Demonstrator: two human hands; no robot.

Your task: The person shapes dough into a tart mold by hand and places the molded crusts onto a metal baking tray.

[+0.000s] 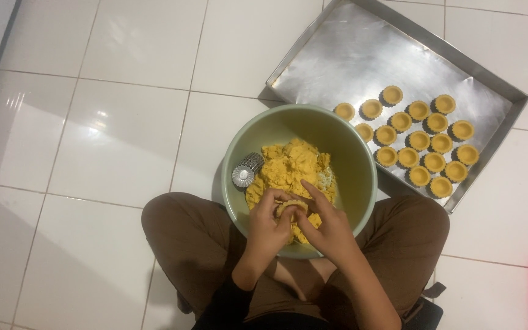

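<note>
**A:** what's going on with the hands here? Looks like the left hand point(268, 225) and right hand point(325, 223) are both closed in around one small tart shell point(291, 208), held just over the dough point(288, 168) in the green bowl point(362, 177).

**B:** yep, fingers curled and pinching it from both sides, thumbs on top as far as I can tell. I'd guess that shell is light, soft and crumbly, so it'd dent with any real squeeze. Best held by the fluted sides with fingertips, not the thin rim.

**A:** and the metal thing at the bowl's left wall?

**B:** a little fluted tin mould point(247, 170), lying on its side against the dough. Stiff, probably a bit greasy and slippery.

**A:** the finished shells point(420, 143) sit in rows on the metal tray point(337, 49), just beside the bowl on the tile floor point(111, 140).
</note>
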